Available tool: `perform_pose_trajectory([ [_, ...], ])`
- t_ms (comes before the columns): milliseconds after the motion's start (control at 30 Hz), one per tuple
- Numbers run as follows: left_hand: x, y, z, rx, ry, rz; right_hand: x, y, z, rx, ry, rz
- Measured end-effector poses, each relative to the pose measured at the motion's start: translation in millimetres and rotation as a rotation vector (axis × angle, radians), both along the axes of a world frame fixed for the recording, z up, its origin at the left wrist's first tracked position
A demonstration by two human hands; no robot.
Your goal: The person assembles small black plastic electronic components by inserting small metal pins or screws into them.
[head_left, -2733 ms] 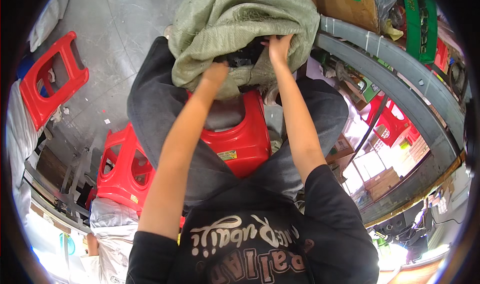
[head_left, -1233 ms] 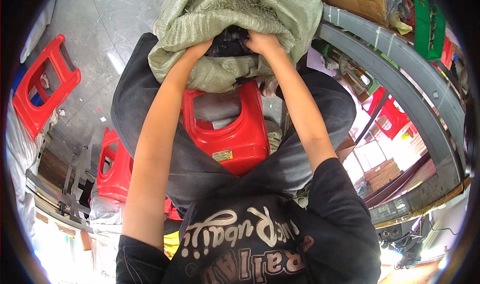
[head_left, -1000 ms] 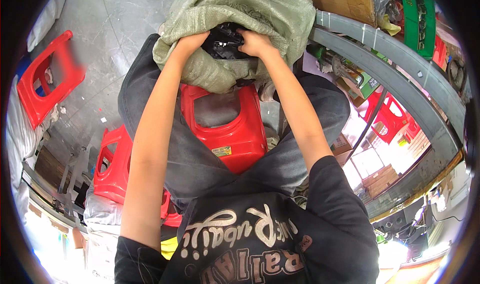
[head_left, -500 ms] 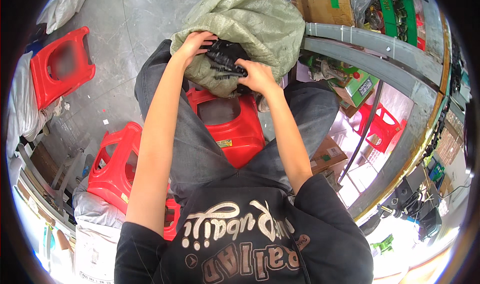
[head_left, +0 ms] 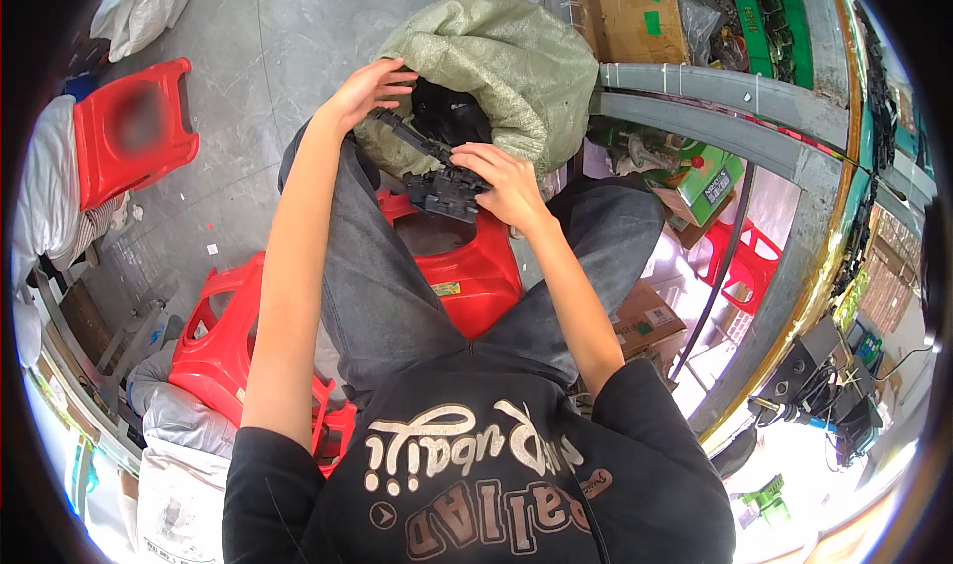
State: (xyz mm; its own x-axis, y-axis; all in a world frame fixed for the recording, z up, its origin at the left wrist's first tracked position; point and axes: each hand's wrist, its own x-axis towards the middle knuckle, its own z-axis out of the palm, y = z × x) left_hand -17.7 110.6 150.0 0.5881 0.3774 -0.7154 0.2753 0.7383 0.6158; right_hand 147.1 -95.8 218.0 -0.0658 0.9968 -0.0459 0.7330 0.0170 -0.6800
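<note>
My right hand (head_left: pixel 503 179) is closed on a black plastic part (head_left: pixel 442 192), a long jagged piece with a narrow arm toward the upper left. The part is over the near rim of a grey-green woven sack (head_left: pixel 531 77) and the far edge of a red plastic stool (head_left: pixel 467 276) between my legs. My left hand (head_left: pixel 374 89), fingers apart, is at the left side of the sack's mouth, close to the part's narrow end. Inside the sack lie more black pieces (head_left: pixel 452 115), partly in shadow.
Red stools stand at the left (head_left: pixel 134 132) and lower left (head_left: pixel 218 336), next to grey and white bags (head_left: pixel 179 415). A grey metal frame (head_left: pixel 725 92) runs along the right, with a cardboard box (head_left: pixel 630 18) behind it and a green box (head_left: pixel 707 182) beneath.
The black part has come out of the sack's mouth toward me in my right hand. My left hand has shifted slightly left, its fingers spread. The sack's mouth now gapes wider.
</note>
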Motion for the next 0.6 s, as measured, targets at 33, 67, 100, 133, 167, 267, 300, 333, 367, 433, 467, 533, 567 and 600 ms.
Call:
perform_pose_trajectory([
  [33, -3.4, 2.5, 3.8, 0.006, -0.001, 0.002, 3.2, 1.0, 2.3, 0.035, 0.022, -0.011],
  [67, -7.7, 6.2, 8.2, -0.043, -0.086, 0.078, 5.9, 2.3, 9.2, -0.026, 0.158, -0.048],
  [100, -10.3, 8.9, 12.5, -0.092, -0.172, 0.153, 5.4, 5.2, 13.2, -0.018, 0.157, -0.044],
  [133, -12.5, 8.6, 16.8, -0.145, -0.216, 0.222, 3.6, 8.8, 16.6, 0.095, 0.460, -0.091],
  [167, -7.9, 4.3, 25.1, -0.136, -0.224, 0.218, 3.0, 12.1, 22.1, 0.211, 0.758, -0.139],
  [267, 21.2, -21.8, 50.0, 0.007, -0.401, 0.103, -2.6, 19.6, 52.1, 0.157, 0.963, -0.504],
  [300, 36.8, -34.9, 69.3, 0.030, -0.398, 0.055, 1.5, 22.8, 60.7, 0.185, 1.174, -0.599],
  [333, 43.6, -45.1, 73.9, 0.080, -0.355, 0.017, 6.2, 24.8, 72.4, 0.248, 1.124, -0.666],
  [367, 47.8, -55.7, 76.6, 0.136, -0.315, -0.014, 9.2, 27.8, 93.9, 0.122, 1.054, -0.777],
  [433, 47.2, -70.3, 77.1, 0.150, -0.260, -0.037, 18.9, 35.1, 121.2, 0.377, 1.113, -0.865],
  [467, 40.9, -77.1, 66.8, 0.128, -0.272, -0.024, 26.4, 40.3, 161.6, 0.488, 1.057, -0.852],
  [533, 23.3, -87.6, 41.5, 0.045, -0.229, 0.021, 50.9, 34.7, 205.4, 0.731, 0.929, -1.141],
  [567, 10.9, -91.0, 25.4, -0.018, -0.168, 0.061, 58.2, 33.3, 238.3, 0.810, 0.927, -1.297],
  [600, -1.3, -93.3, 2.1, -0.066, -0.007, 0.089, 70.8, 29.6, 265.5, 0.879, 0.879, -1.334],
])
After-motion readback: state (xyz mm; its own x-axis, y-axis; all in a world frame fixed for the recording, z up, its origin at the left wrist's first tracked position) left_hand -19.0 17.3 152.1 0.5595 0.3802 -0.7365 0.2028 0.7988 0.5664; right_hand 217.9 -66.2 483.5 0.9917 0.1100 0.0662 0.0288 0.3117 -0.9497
